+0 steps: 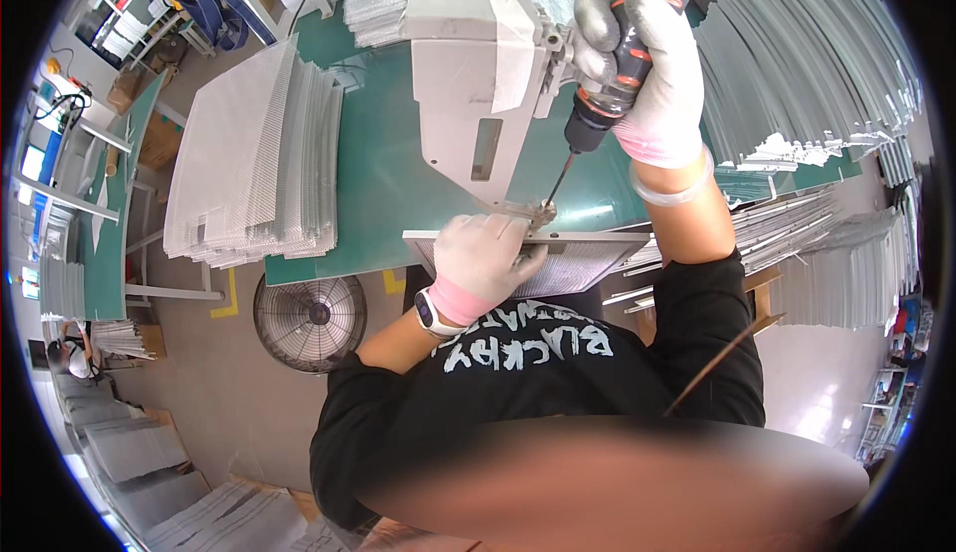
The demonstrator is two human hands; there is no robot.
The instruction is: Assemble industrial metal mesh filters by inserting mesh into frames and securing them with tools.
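My right hand point(665, 79), in a white glove with a pink cuff, is wrapped round the grip of a black and orange power drill point(609, 102). The drill points downward at a slant, and its long thin bit point(562, 180) reaches a small metal fitting point(543, 214). Whether the tip touches it is hard to make out. Beside that fitting, my gloved left hand point(480, 256) grips the edge of a metal-framed mesh panel point(583, 261), fingers curled over it. A pale grey machine housing point(458, 79) with tape on it stands just beyond my hands.
A tall stack of white mesh panels point(249, 154) stands left on the green table point(383, 174). Many pale slats point(807, 64) are piled at the right. Bubble wrap point(378, 4) lies at the back. A round floor fan point(311, 323) stands below the table's left edge.
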